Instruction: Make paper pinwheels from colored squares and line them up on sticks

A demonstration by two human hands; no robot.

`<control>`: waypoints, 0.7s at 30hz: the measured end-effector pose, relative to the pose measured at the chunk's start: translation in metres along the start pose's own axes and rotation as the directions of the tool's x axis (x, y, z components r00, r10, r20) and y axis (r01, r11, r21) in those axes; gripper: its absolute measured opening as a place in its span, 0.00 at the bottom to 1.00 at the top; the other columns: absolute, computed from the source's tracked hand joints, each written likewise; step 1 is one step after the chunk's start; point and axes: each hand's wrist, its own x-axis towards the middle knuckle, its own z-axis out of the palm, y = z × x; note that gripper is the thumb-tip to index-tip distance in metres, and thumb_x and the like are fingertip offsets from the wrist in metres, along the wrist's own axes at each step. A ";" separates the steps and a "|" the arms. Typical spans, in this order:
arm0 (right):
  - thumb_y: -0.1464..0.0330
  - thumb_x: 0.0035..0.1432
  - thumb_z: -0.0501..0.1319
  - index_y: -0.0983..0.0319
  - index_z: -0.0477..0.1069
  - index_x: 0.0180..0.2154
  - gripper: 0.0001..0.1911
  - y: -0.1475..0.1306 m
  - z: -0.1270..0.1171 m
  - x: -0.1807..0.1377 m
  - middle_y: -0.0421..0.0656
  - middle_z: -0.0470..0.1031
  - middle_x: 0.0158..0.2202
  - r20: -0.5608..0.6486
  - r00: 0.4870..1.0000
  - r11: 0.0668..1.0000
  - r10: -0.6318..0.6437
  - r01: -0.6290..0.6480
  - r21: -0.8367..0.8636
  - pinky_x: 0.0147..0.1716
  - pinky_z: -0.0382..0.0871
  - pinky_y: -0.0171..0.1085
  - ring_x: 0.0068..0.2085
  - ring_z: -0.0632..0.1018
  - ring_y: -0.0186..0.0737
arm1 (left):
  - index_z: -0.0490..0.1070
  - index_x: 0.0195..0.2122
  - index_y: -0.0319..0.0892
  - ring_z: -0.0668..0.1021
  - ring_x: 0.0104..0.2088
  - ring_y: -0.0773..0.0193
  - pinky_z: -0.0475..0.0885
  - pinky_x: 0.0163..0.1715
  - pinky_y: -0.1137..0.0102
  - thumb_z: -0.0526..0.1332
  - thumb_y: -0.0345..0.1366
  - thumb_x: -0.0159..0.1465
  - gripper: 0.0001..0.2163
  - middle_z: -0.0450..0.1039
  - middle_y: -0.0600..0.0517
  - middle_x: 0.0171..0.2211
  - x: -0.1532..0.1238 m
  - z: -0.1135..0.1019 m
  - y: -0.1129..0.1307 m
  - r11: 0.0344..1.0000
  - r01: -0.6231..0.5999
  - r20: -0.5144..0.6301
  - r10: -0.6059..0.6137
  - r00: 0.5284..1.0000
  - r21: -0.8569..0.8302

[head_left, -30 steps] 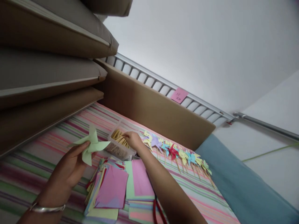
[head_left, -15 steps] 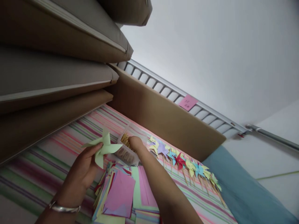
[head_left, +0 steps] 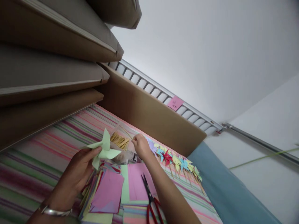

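My left hand [head_left: 78,169] pinches a pale green paper pinwheel [head_left: 106,152] near its centre, its blades spread out. A thin wooden stick [head_left: 126,132] is gripped in the closed fingers of my right hand [head_left: 141,146], pointing up and to the left. Below that stick, a clear plastic box [head_left: 118,127] holds a bundle of similar sticks [head_left: 120,141]. Stacks of coloured paper lie under my hands, with pink sheets [head_left: 108,189] on top. Scissors with red handles [head_left: 150,199] rest beside my right forearm, partly over the paper.
Finished pinwheels [head_left: 167,157] on sticks lie in a row to the right on the striped cloth [head_left: 44,161]. Behind stands a brown board [head_left: 149,119] against a railing with a pink note [head_left: 175,103]. Grey cushioned slabs [head_left: 51,70] are stacked at the left.
My right hand has come out of the plastic box with a stick and moved slightly right. The scissors have come into view. The pinwheel stays in my left hand, and the view has shifted.
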 end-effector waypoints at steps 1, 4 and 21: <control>0.73 0.59 0.54 0.65 0.69 0.33 0.06 0.000 0.000 -0.020 0.49 0.75 0.37 -0.006 1.000 0.998 0.019 -0.019 0.068 0.43 0.68 0.40 0.42 0.75 0.42 | 0.79 0.30 0.37 0.77 0.27 0.64 0.71 0.29 0.74 0.68 0.31 0.49 0.06 0.79 0.49 0.25 -0.001 0.003 -0.004 0.998 0.015 0.021 -0.016 1.000 0.053; 0.71 0.63 0.45 0.64 0.65 0.43 0.13 0.003 0.015 -0.084 0.45 0.76 0.32 0.014 0.997 0.944 0.077 -0.077 0.319 0.32 0.71 0.35 0.30 0.78 0.36 | 0.79 0.30 0.40 0.76 0.28 0.63 0.69 0.32 0.73 0.69 0.32 0.48 0.07 0.78 0.51 0.26 -0.005 0.013 -0.018 0.967 -0.008 0.096 -0.017 0.995 0.254; 0.58 0.62 0.51 0.62 0.74 0.42 0.19 0.044 0.043 -0.182 0.40 0.72 0.25 -0.019 0.913 0.565 0.408 -0.236 0.791 0.24 0.61 0.32 0.25 0.68 0.35 | 0.77 0.24 0.42 0.72 0.28 0.61 0.65 0.29 0.70 0.65 0.35 0.50 0.03 0.74 0.50 0.24 -0.007 0.054 -0.089 0.669 -0.088 0.373 -0.296 0.879 0.738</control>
